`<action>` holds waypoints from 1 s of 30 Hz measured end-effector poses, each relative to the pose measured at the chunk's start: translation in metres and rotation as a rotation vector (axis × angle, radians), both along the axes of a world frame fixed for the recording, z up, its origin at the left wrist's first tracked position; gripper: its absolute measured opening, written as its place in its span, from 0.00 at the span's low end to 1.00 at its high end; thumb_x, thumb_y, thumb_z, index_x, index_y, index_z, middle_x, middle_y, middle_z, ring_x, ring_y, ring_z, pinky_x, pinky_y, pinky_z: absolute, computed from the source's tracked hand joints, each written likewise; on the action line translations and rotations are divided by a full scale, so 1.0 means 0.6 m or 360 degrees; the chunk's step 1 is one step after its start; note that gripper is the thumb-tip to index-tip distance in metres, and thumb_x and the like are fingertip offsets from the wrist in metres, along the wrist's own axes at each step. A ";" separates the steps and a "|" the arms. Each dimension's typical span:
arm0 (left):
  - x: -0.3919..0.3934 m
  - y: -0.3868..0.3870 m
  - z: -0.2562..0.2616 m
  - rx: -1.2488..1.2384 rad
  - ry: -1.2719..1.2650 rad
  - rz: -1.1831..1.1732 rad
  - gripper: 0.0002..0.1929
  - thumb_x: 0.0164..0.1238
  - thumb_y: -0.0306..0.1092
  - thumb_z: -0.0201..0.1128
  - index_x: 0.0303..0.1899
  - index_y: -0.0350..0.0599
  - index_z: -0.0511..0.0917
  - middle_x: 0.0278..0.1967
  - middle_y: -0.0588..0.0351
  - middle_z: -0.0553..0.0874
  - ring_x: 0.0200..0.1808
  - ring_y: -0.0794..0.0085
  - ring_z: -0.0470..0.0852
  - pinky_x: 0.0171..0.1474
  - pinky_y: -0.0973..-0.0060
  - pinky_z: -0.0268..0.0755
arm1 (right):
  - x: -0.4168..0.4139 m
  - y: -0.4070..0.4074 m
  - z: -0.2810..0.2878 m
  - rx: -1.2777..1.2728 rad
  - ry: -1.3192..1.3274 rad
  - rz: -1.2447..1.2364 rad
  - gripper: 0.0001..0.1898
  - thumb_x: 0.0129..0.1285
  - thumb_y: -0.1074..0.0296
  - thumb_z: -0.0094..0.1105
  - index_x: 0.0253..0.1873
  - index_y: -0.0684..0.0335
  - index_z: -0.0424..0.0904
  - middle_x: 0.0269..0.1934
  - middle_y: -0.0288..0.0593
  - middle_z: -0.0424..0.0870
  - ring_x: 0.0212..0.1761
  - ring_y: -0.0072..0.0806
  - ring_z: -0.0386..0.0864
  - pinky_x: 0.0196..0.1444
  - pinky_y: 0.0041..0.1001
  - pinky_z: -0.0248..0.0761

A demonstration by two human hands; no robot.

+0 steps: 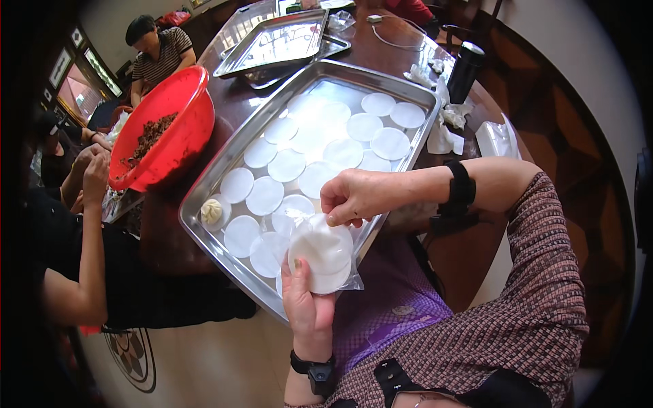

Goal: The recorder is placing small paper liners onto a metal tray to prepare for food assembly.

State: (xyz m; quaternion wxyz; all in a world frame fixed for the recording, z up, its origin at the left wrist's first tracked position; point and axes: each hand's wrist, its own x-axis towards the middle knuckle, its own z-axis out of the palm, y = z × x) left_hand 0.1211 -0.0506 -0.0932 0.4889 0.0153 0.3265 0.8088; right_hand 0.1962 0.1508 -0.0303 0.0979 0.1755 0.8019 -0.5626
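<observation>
My left hand (307, 308) holds a clear plastic bag (354, 281) with a stack of round white paper liners (322, 255), thumb on top. At the stack's upper edge, my right hand (349, 196) has its thumb and fingertips pinched on a liner; how many layers it grips is hidden. Both hands are over the near side of a large metal tray (224, 278). Many single liners (265, 196) lie spread across that tray, some overlapping. One pleated dough bun (210, 211) sits on a liner in the tray's left corner.
A tilted red plastic basin (204, 117) with dark filling stands left of the tray. Metal trays (275, 38) are stacked beyond. Crumpled tissues (454, 115), a black flask (465, 71) and a tissue pack (497, 138) lie right. Other people (162, 53) sit at left.
</observation>
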 end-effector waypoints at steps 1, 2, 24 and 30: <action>0.000 0.000 0.001 0.0018 0.0007 -0.0008 0.19 0.72 0.31 0.52 0.62 0.46 0.65 0.59 0.50 0.73 0.60 0.57 0.73 0.61 0.53 0.69 | 0.000 0.001 0.003 -0.0005 0.0002 -0.0011 0.08 0.62 0.66 0.59 0.38 0.65 0.76 0.27 0.35 0.80 0.25 0.17 0.77 0.25 0.19 0.70; 0.000 0.000 0.002 0.0015 0.0007 -0.0005 0.18 0.72 0.30 0.52 0.62 0.46 0.65 0.59 0.50 0.73 0.60 0.58 0.73 0.62 0.53 0.68 | 0.001 0.004 0.008 0.0012 0.0007 -0.0019 0.08 0.62 0.66 0.59 0.38 0.65 0.76 0.27 0.35 0.80 0.25 0.17 0.77 0.25 0.19 0.70; 0.000 -0.002 0.007 -0.0142 0.0038 0.0003 0.20 0.72 0.36 0.52 0.62 0.44 0.65 0.56 0.50 0.74 0.58 0.57 0.74 0.61 0.54 0.67 | -0.014 0.436 -0.050 0.0397 0.0128 -0.1255 0.06 0.55 0.70 0.61 0.29 0.67 0.80 0.22 0.40 0.80 0.19 0.25 0.77 0.20 0.25 0.72; -0.004 0.003 0.005 -0.0154 0.0013 -0.0023 0.21 0.71 0.36 0.54 0.62 0.43 0.65 0.56 0.50 0.75 0.58 0.57 0.74 0.61 0.53 0.67 | -0.037 0.471 -0.087 0.0564 -0.0022 -0.1358 0.05 0.57 0.70 0.60 0.31 0.66 0.79 0.22 0.38 0.80 0.20 0.24 0.78 0.17 0.24 0.70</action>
